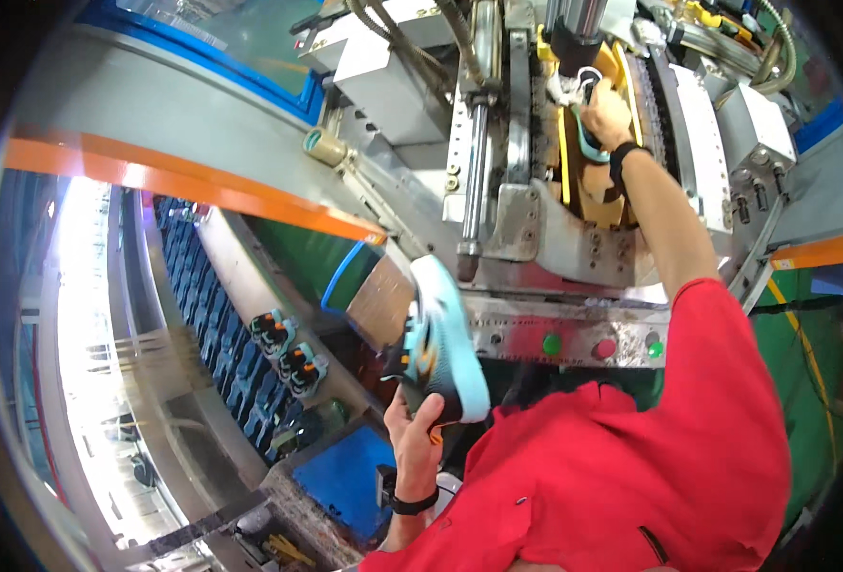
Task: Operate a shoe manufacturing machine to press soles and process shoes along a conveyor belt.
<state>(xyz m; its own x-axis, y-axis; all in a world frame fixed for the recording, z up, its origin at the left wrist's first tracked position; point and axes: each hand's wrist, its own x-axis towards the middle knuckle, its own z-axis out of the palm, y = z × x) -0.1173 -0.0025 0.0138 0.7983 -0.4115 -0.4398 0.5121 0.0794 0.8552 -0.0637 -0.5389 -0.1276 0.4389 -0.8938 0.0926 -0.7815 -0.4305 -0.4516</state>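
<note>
My left hand [414, 443] is closed around the heel end of a sneaker [448, 338] with a light-blue sole, a black and blue upper and orange accents. The sneaker is held upright with its toe pointing up, in front of the machine. At the upper right my right hand [607, 116] reaches into the pressing machine [518, 224], its fingers closed on a second shoe [588, 145]. That one has a light-blue sole edge and white parts, and lies between yellow pads [565, 162] under a dark press head [577, 46]. My right fingers partly hide it.
Green and red buttons [605, 349] sit on the machine's front panel. More sneakers [302, 370] rest at the left beside a conveyor [202, 296]. An orange bar [183, 186] crosses the left side. A blue-topped surface [345, 477] stands by my left wrist.
</note>
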